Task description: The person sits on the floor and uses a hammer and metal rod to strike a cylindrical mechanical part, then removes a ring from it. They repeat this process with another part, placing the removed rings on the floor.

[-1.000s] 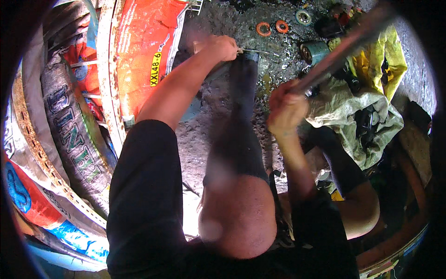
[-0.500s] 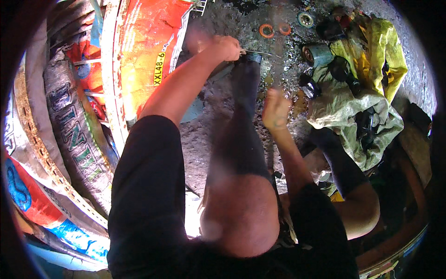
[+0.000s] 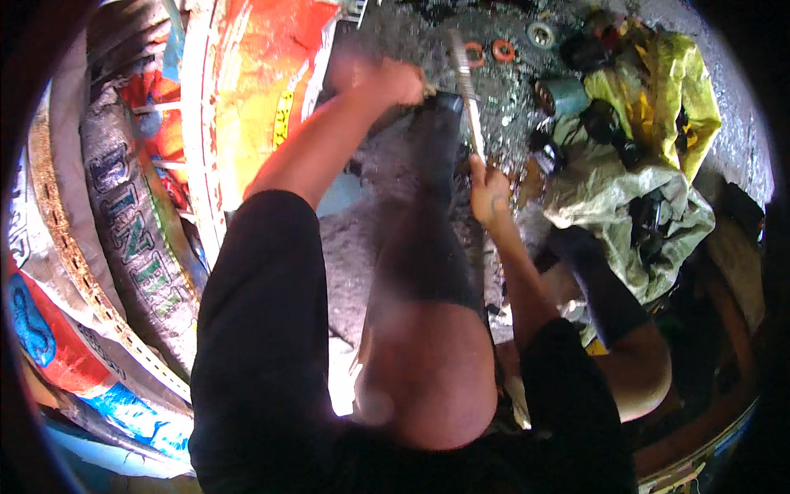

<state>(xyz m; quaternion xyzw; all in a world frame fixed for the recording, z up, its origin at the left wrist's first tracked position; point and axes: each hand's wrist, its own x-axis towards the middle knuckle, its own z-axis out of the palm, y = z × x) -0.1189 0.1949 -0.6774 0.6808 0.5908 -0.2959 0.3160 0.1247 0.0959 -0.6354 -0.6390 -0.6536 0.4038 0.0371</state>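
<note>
My left hand (image 3: 401,84) is closed beside the end of my outstretched leg, its grip partly blurred. A short pale end of a thin metal rod (image 3: 429,89) pokes out of that fist toward the dark-covered foot (image 3: 444,107). In my right hand (image 3: 491,196), closed around its lower end, is a long pale rod (image 3: 469,99). It stands out above the fist, tilted a little to the left, and motion blurs its upper end. I cannot make out whether a head sits on it.
Orange rings (image 3: 503,51) and a pale metal ring (image 3: 541,35) lie on the wet, dark floor. To the right are a grey cylinder (image 3: 563,96) and a crumpled yellow-green sack (image 3: 658,165) with dark parts. Printed sacks (image 3: 136,222) and a rusty metal strip (image 3: 74,247) line the left.
The pale rod, earlier only a faint blurred streak, now shows plainly above my right hand. Less of the thin rod shows from my left hand, which has barely moved.
</note>
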